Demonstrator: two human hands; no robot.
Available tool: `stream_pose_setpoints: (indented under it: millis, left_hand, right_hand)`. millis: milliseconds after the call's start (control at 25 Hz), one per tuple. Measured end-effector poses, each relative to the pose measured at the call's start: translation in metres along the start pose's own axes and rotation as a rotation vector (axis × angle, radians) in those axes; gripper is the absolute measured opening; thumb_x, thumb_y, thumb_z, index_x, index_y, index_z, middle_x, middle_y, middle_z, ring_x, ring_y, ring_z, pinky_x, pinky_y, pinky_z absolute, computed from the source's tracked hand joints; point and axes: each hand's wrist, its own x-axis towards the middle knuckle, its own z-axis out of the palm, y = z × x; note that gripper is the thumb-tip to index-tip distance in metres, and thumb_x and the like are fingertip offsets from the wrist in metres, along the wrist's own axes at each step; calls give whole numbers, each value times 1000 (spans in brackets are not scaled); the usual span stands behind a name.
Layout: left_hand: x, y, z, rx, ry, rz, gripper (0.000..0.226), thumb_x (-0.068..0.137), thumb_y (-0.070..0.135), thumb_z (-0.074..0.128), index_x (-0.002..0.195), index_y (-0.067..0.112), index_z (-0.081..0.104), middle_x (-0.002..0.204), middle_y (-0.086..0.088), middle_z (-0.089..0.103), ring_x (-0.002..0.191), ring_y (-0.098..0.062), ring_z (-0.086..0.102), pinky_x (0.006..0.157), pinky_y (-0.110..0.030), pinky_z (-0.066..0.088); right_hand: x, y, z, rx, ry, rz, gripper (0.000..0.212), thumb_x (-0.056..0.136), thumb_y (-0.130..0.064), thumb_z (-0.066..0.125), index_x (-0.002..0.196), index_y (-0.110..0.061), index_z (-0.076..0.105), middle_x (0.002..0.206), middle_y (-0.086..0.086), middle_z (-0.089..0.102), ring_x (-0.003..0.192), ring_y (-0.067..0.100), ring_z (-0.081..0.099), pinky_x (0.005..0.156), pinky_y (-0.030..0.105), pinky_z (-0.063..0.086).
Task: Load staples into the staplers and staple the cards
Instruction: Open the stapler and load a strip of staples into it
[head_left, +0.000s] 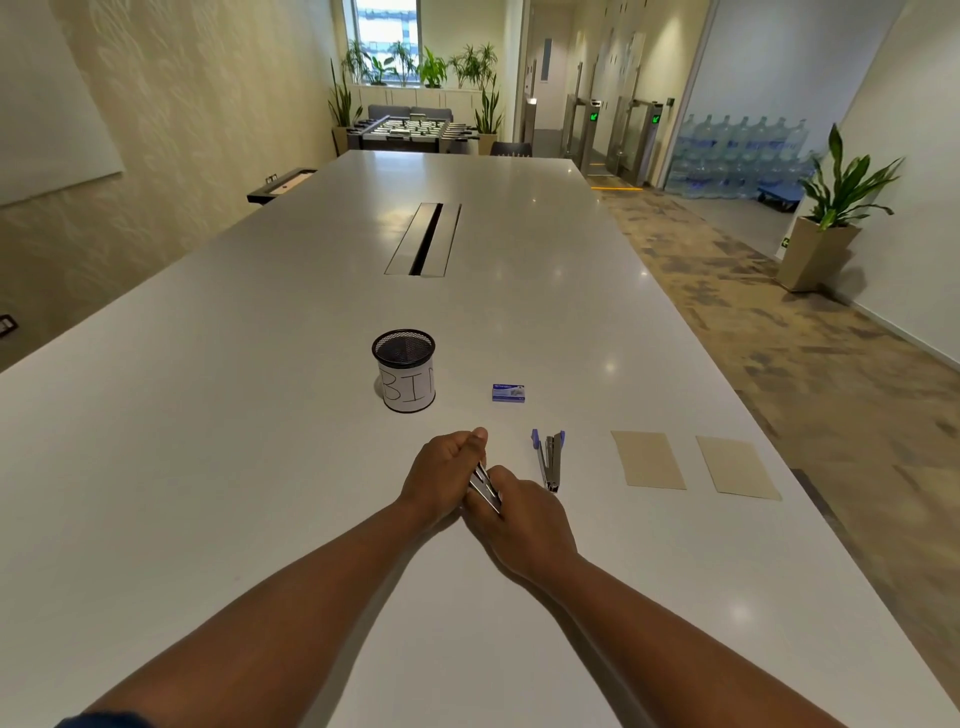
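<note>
A metal stapler (485, 486) is held between both hands just above the white table (260, 467). My left hand (444, 467) grips its far end with curled fingers, and my right hand (519, 512) holds its near end. Most of that stapler is hidden by the fingers. A second stapler (549, 460) with blue ends lies opened out on the table to the right of my hands. A small blue staple box (508, 393) lies beyond it. Two tan cards (648, 459) (737, 467) lie flat further right.
A black mesh cup (404, 370) with a paper label reading BIN stands behind my left hand. A cable slot (423, 239) runs along the table's middle. The table's right edge drops to patterned carpet, with a potted plant (831, 208) beyond.
</note>
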Motion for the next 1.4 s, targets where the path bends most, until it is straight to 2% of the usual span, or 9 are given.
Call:
stream_pose_setpoints:
  millis: [200, 480, 680, 840, 920, 1040, 1120, 1280, 1400]
  left_hand:
    - [3, -2, 2, 129, 68, 42, 53, 104, 43, 50, 70, 3, 59, 70, -19, 67, 61, -19, 58, 70, -47, 54]
    - [7, -4, 2, 207, 86, 69, 47, 106, 39, 49, 63, 20, 54, 60, 2, 59, 60, -17, 57, 69, -45, 53]
    - [4, -3, 3, 203, 94, 70, 48, 106, 40, 47, 67, 15, 59, 65, -6, 65, 64, -21, 62, 71, -45, 54]
    - [2, -5, 4, 90, 85, 53, 51, 105, 42, 48, 70, 8, 61, 64, -6, 65, 60, -17, 61, 65, -41, 52]
    - [1, -6, 3, -13, 61, 25, 49, 105, 43, 47, 71, 12, 65, 65, -4, 67, 63, -19, 64, 68, -40, 53]
    - [-1, -3, 3, -177, 21, -39, 45, 102, 46, 47, 74, 21, 72, 79, -11, 71, 77, -30, 69, 77, -46, 55]
    - [-2, 0, 3, -238, 35, -56, 44, 96, 49, 47, 74, 23, 74, 85, -12, 71, 83, -30, 68, 79, -45, 55]
    - [-3, 2, 2, -339, 55, -62, 46, 99, 45, 43, 84, 15, 74, 86, -14, 68, 77, -24, 68, 61, -27, 53]
    - [-3, -1, 3, -326, 113, -48, 43, 95, 41, 42, 85, 14, 74, 91, -20, 71, 81, -31, 69, 65, -32, 54]
  right_hand:
    - [-3, 1, 2, -43, 4, -35, 35, 101, -56, 35, 82, -27, 38, 57, -11, 40, 50, 9, 41, 48, 24, 24]
    - [-3, 0, 0, -40, -13, -34, 35, 102, -54, 35, 83, -25, 37, 57, -10, 37, 50, 9, 38, 50, 24, 23]
    - [-4, 0, -1, -30, -10, -41, 38, 103, -55, 32, 84, -23, 40, 58, -10, 38, 51, 11, 38, 53, 27, 29]
    - [-4, 0, -1, 0, 5, -33, 38, 102, -56, 35, 83, -24, 41, 59, -10, 42, 51, 11, 41, 52, 27, 29]
    - [-3, 0, -1, 17, 23, -20, 37, 101, -57, 36, 85, -25, 45, 61, -10, 46, 52, 10, 44, 51, 24, 29]
    - [-3, 0, 0, 39, 46, -8, 41, 99, -61, 37, 104, -24, 54, 73, -10, 57, 58, 10, 51, 54, 21, 36]
    - [-3, 1, 0, 64, 68, -10, 44, 98, -63, 37, 111, -25, 55, 77, -11, 59, 62, 11, 55, 56, 23, 39]
    - [-4, 0, -2, 142, 78, 30, 34, 98, -58, 46, 106, -26, 55, 80, -9, 64, 66, 11, 60, 59, 29, 49]
    - [-7, -1, -7, 220, 96, 70, 26, 97, -54, 48, 104, -30, 55, 80, -10, 65, 67, 9, 61, 59, 27, 50]
